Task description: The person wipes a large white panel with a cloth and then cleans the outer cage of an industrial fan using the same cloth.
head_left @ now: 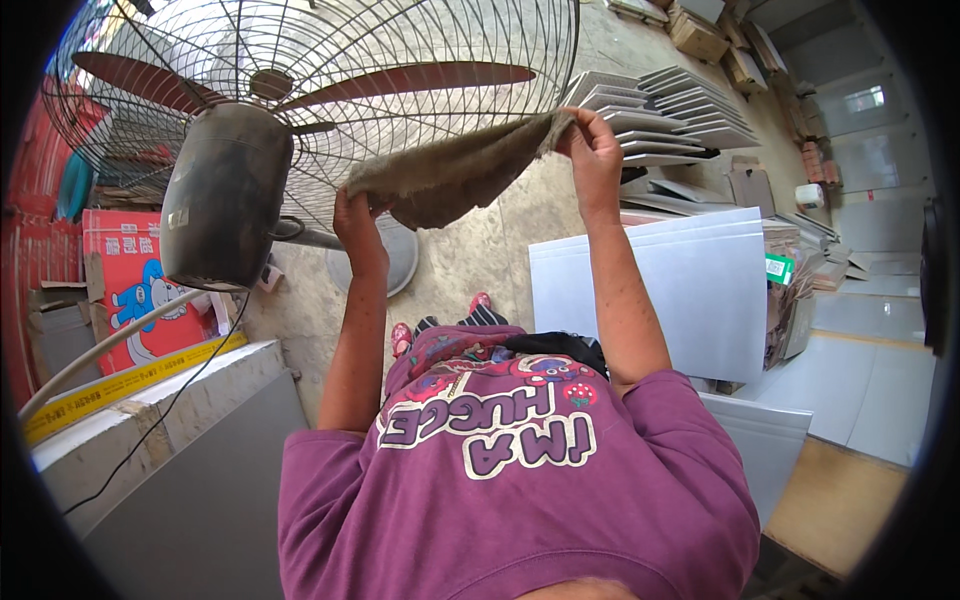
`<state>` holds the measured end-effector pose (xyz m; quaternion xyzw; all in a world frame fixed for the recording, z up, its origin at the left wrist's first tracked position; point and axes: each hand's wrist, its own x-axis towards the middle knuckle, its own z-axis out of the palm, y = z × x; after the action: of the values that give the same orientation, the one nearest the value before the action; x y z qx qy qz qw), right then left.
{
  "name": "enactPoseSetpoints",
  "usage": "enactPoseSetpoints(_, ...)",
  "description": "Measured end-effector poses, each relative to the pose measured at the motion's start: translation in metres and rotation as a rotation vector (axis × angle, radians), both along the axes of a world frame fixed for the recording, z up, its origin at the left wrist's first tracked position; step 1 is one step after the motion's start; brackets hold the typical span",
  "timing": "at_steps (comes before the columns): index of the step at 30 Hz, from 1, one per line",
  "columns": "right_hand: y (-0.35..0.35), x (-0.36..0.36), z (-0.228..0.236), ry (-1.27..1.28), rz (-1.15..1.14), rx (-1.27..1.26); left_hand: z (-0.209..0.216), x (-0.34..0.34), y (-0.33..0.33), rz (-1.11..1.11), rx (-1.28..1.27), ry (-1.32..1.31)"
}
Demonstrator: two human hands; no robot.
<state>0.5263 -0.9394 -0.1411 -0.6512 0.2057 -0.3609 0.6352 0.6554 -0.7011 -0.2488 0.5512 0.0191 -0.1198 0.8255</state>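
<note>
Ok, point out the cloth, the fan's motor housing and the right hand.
Cloth (457,175): head view, middle of its hanging span.
Motor housing (225,195): head view, middle of its dark side.
Right hand (596,160): head view, middle of the hand.

Before us a cloth (455,175) between our left hand (358,222) and right hand (592,160), a fan (228,195) ahead left, stacked tiles (665,118) ahead right, a panel (690,285) nearer on our right.

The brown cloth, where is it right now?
In the head view, the brown cloth hangs between the person's left hand and right hand, above the picture's middle, right of the dark fan motor.
</note>
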Motion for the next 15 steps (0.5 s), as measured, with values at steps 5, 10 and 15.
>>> enactPoseSetpoints(5,-0.014,-0.011,-0.025,0.099,0.010,0.086,-0.023,-0.010,-0.006,0.004,0.011,0.073)
enactPoseSetpoints(10,-0.027,-0.013,-0.032,0.132,0.023,0.074,-0.032,-0.017,-0.013,0.023,0.051,0.069)
enactPoseSetpoints(15,-0.044,-0.017,-0.034,0.157,0.014,0.062,-0.033,-0.030,-0.022,0.044,0.062,0.055)
